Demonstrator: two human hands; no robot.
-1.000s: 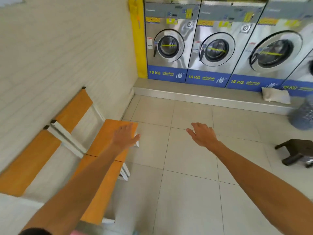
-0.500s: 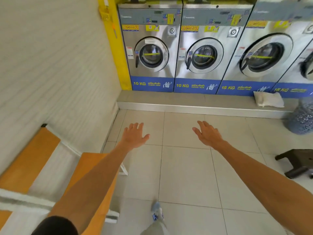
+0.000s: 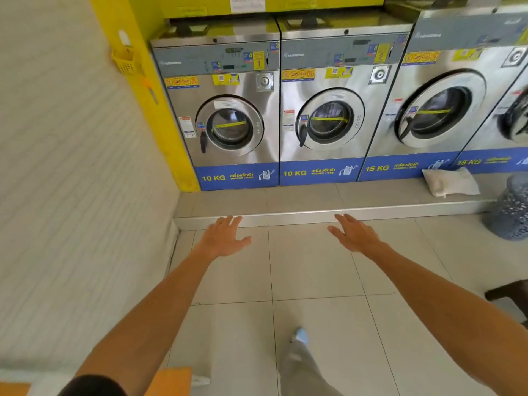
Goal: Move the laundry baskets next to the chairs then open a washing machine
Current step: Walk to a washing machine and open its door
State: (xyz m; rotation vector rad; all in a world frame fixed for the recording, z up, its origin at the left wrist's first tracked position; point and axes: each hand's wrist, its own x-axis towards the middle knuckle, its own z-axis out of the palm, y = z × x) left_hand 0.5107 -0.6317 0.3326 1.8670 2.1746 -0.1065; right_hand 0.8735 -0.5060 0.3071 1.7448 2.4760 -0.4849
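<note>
A row of steel washing machines stands on a raised step ahead. The leftmost 10 KG machine [image 3: 228,115] and the second 10 KG machine [image 3: 331,115] have their round doors closed; a larger 15 KG machine [image 3: 434,110] is to the right. My left hand [image 3: 224,237] and my right hand [image 3: 355,234] reach forward over the tiled floor, fingers spread, holding nothing, short of the step. The orange chair seat [image 3: 171,380] shows only at the bottom left edge. A blue-grey laundry basket [image 3: 511,212] stands at the far right.
A raised tiled step with a metal edge [image 3: 314,217] runs in front of the machines. A white bag [image 3: 450,182] lies on it. A dark stool [image 3: 508,295] is at the right edge. White wall on the left, a yellow pillar [image 3: 160,110] beside the first machine.
I have walked closer to the machines; they look larger and higher in view. The orange chairs have slipped almost out of view at the lower left. Both hands stay open and extended.
</note>
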